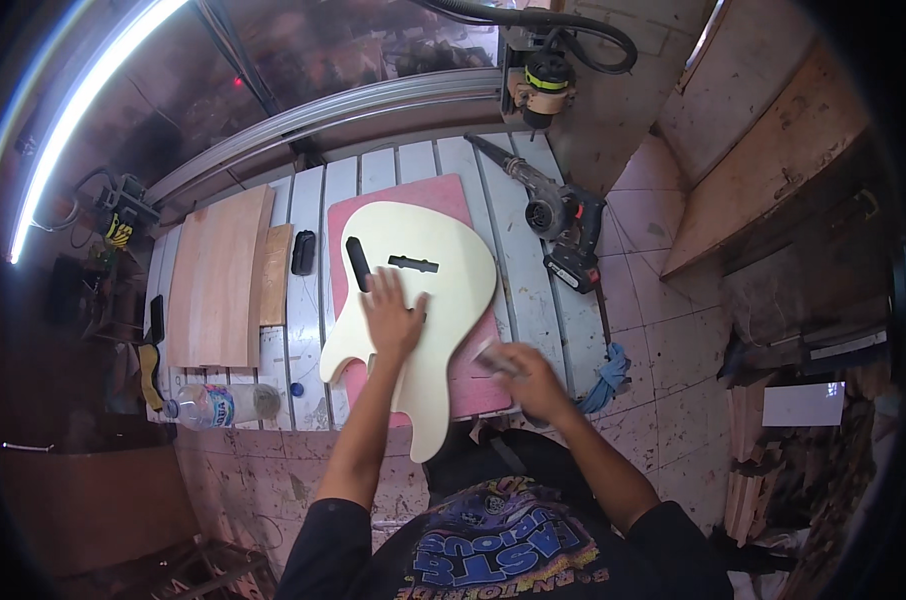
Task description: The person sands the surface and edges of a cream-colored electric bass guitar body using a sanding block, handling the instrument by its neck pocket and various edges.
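Note:
A cream electric guitar body (453, 270) with dark cut-out cavities lies flat on a pink mat (341, 208). My left hand (393, 318) rests on its face with the fingers spread, holding nothing. Just off the body's right edge, my right hand (539, 382) is closed around a small greyish sanding pad (497, 358). That pad is blurred, so its exact make is hard to tell; it appears apart from the guitar body. Part of the body's lower end reaches past the table's near edge, close to my torso.
The white slatted table (533, 290) carries a cordless blower (558, 212) at right, wooden boards (218, 285), a dark case (303, 252) and a plastic bottle (213, 406) at left. A blue cloth (609, 378) hangs by the right edge. A rail-mounted spindle (547, 85) stands behind.

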Motion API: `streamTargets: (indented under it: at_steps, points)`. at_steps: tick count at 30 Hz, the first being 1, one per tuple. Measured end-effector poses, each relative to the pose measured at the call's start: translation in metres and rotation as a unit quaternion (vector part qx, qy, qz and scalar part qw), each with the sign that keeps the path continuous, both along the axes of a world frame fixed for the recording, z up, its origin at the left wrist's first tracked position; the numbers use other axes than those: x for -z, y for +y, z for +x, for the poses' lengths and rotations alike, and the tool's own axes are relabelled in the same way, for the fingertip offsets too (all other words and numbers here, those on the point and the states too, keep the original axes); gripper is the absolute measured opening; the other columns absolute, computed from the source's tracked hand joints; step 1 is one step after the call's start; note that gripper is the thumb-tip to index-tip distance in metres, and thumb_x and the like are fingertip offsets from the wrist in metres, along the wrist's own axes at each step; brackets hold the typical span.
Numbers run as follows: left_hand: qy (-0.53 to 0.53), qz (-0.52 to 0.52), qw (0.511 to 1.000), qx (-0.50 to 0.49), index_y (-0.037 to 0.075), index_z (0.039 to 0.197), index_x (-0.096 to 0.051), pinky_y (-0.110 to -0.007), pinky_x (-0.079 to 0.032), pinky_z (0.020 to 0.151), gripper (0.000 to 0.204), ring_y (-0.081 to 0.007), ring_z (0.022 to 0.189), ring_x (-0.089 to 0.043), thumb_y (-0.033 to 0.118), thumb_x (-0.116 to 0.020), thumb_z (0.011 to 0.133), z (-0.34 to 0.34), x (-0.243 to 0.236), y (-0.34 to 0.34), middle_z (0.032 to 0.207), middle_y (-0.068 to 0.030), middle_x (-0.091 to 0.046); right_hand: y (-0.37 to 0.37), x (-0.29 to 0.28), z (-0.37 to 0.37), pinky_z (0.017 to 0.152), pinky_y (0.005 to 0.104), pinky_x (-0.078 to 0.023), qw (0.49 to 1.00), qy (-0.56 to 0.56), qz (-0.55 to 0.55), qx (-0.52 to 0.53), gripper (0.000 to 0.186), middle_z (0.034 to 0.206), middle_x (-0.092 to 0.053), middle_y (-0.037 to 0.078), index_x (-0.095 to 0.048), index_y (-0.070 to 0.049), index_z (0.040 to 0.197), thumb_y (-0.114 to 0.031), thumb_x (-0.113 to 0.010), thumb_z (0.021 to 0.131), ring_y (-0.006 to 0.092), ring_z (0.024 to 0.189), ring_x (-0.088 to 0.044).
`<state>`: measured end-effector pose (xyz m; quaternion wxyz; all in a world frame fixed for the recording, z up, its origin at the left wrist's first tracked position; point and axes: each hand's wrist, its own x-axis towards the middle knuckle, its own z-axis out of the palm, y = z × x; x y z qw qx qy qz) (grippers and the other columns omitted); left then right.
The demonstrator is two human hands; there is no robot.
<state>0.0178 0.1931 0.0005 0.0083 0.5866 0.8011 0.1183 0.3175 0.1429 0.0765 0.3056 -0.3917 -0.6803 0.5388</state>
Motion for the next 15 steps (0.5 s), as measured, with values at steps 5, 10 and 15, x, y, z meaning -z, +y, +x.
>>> streamTargets:
  at_steps: [5, 10, 15]
  points:
    - [-0.011, -0.014, 0.991, 0.136, 0.005, 0.162, -0.033, -0.059, -0.015, 0.128, 0.080, -0.0363, 0.159, -0.022, 0.054, -0.051, 0.101, 0.094, 0.001, 0.005, 0.171, -0.0179, -0.026, 0.013, 0.009, 0.052, 0.108, 0.0320, -0.046, 0.944, 0.149, -0.205, 0.210, 0.046, 0.136, -0.065, 0.007, -0.056, -0.002, 0.144, -0.011, -0.066, 0.101, 0.0154, 0.122, -0.062]
    - [-0.053, 0.027, 0.970, 0.236, 0.004, 0.158, -0.039, -0.054, -0.024, 0.126, 0.074, -0.0353, 0.155, -0.030, 0.038, -0.062, 0.097, 0.107, 0.000, -0.016, 0.167, -0.0160, -0.035, 0.006, 0.021, 0.063, 0.108, 0.0316, -0.045, 0.900, 0.229, -0.270, 0.253, 0.046, 0.135, -0.065, 0.006, -0.056, -0.004, 0.145, -0.011, -0.065, 0.100, 0.0157, 0.123, -0.060]
    - [-0.057, 0.059, 0.985, 0.153, -0.001, 0.156, -0.041, -0.055, -0.028, 0.123, 0.075, -0.0366, 0.152, -0.036, 0.035, -0.066, 0.095, 0.090, -0.010, -0.078, 0.163, -0.0208, -0.040, 0.002, 0.026, 0.054, 0.107, 0.0335, -0.046, 0.901, 0.229, -0.279, 0.242, 0.045, 0.134, -0.065, 0.006, -0.056, -0.005, 0.145, -0.011, -0.064, 0.101, 0.0159, 0.123, -0.061]
